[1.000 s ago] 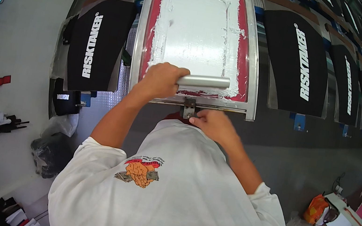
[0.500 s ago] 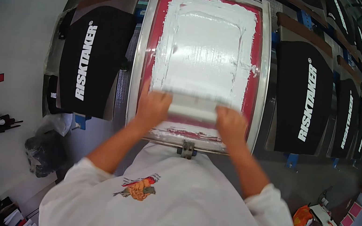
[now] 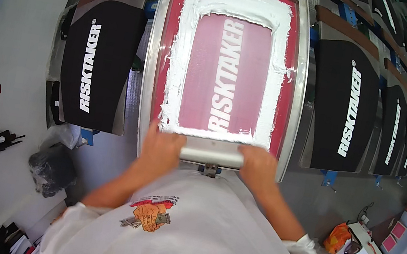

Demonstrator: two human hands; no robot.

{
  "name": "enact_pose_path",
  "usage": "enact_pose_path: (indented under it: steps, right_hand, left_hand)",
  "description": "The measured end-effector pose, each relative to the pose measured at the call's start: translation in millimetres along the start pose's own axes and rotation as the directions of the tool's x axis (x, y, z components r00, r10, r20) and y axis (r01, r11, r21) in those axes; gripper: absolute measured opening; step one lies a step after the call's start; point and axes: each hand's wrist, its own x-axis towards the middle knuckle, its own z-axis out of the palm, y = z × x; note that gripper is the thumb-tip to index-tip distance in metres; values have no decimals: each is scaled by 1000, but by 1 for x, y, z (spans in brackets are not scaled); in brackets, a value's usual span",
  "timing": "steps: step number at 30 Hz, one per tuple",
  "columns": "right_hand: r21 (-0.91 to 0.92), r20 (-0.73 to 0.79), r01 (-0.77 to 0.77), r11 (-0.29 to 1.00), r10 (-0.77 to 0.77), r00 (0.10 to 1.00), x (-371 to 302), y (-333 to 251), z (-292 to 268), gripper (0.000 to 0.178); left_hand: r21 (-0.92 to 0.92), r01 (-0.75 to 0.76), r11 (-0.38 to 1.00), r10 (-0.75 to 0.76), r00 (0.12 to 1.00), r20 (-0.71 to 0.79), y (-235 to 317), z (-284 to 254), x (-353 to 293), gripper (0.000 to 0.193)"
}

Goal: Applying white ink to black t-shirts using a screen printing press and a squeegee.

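Observation:
A squeegee (image 3: 211, 156) with a pale bar handle lies across the near end of a framed printing screen (image 3: 298, 89). My left hand (image 3: 162, 148) is closed around its left end, my right hand (image 3: 258, 165) around its right end. Thick white ink (image 3: 180, 65) rings the red mesh on all sides, with a ridge of it just beyond the squeegee blade. Inside that ring the mesh (image 3: 204, 74) is wiped thin and pinkish, and white block lettering shows through it. The squeegee hides the screen's near strip.
Black printed fabric panels lie on boards at both sides: one panel (image 3: 99, 62) at left, another (image 3: 343, 101) at right, several more receding right. A metal clamp (image 3: 210, 169) sits at the screen's near edge. A dark plastic-wrapped bundle (image 3: 52, 169) rests lower left.
Both hands have drawn the squeegee toward my body, down to the screen's near end. The white ink that covered the middle has been scraped off, uncovering the lettering.

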Motion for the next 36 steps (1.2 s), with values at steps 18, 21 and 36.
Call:
enact_pose_path:
  steps: [18,21,36]
  right_hand:
    - [-159,206,-98,982,130,970,50,8,-19,38]
    - [7,13,-12,1000,11,1000,-9,-2,0,29]
    - [-354,-118,-51,934,10,993,328,104,-67,43]
  left_hand:
    - [100,34,994,-46,992,119,-29,-15,40,20]
    - [-126,42,991,-62,986,-156,10,27,-19,25]
    - [335,255,907,-238,967,-90,-101,-75,323,30]
